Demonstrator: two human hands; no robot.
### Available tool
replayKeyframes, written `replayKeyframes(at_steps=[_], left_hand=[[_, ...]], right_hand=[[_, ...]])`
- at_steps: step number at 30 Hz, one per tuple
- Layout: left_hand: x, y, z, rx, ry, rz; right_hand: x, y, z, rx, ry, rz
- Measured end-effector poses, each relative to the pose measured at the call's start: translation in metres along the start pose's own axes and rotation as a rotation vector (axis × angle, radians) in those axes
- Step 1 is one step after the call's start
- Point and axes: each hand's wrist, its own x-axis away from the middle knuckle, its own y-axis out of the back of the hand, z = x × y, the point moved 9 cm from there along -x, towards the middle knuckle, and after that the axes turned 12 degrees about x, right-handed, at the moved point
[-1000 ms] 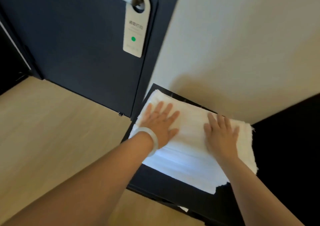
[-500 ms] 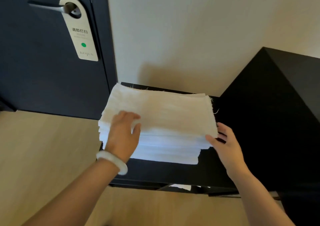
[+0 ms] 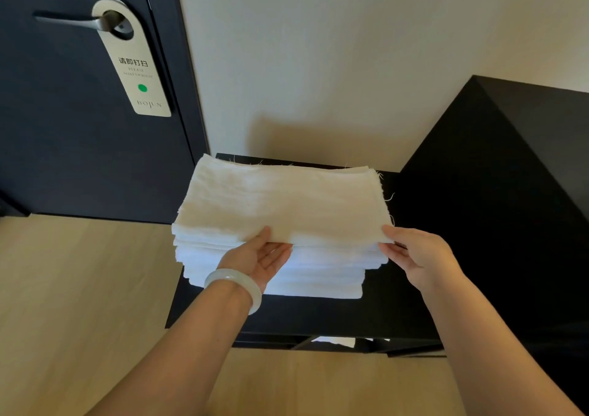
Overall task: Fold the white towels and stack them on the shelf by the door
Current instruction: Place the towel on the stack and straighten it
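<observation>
The stack of white towels (image 3: 280, 198) lies on the black shelf (image 3: 318, 316), just beside the dark door (image 3: 63, 160) and against the wall. One second ago both of your hands pressed flat on top of the stack. Half a second ago your left hand lay palm down over the front left part, and your right hand touched the front right corner from the side. Your left hand (image 3: 258, 256) is now turned palm up at the front edge, nearer the middle, with the thumb on top and the fingers (image 3: 277, 253) slid under the upper layers, grasping them. Your right hand (image 3: 420, 256) pinches the same layers at the front right corner, thumb above and fingers below. The front edge of these layers sits slightly raised off the rest of the stack. The stack itself has stayed in the same place on the shelf. A pale bracelet (image 3: 236, 283) sits on your left wrist. A door hanger (image 3: 134, 64) hangs from the handle.
</observation>
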Motion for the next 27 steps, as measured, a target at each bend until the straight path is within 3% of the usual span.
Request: replayKeyframes(at_steps=[5,12,17,21,24,27], left_hand=[[0.000,-0.020,0.026,-0.010,0.110,0.070],[-0.008,-0.032,0.040,0.141,0.085,0.063],[-0.010,-0.037,0.039,0.124,0.007,0.098],[-0.014,-0.027,0.037,0.002,-0.020,0.024],[-0.013,-0.016,0.033,-0.081,-0.028,-0.024],[-0.013,-0.007,0.030,-0.118,-0.027,-0.056]], right_hand=[[-0.002,-0.001,0.013,-0.012,0.018,0.022],[-0.019,-0.032,0.051,0.110,0.048,0.206],[-0.029,-0.031,0.078,0.096,0.285,0.137],[-0.043,-0.025,0.030,0.271,0.133,0.093],[-0.042,-0.025,0.021,0.410,0.118,0.064],[-0.038,-0.027,0.009,0.387,0.054,0.127]])
